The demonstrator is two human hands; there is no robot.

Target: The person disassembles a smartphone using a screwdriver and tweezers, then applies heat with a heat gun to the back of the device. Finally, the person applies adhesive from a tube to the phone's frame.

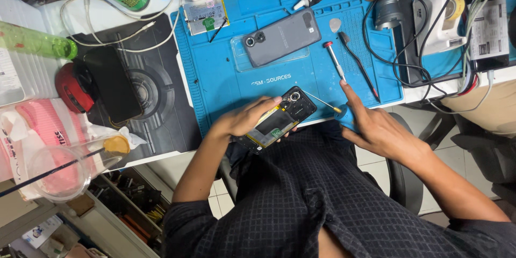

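Hands at worktop edge: left hand (242,121) grips opened phone (279,118) steady; right hand (376,126) closed on blue screwdriver (336,110), tip at its screws.

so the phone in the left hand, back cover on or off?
Off. The phone in the left hand shows bare internals; a grey back cover lies on the blue mat.

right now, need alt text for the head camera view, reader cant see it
A left hand holds an opened black phone at the edge of a blue rubber repair mat, while the right hand grips a blue-handled screwdriver pointed at it. A grey phone back cover lies farther up the mat.
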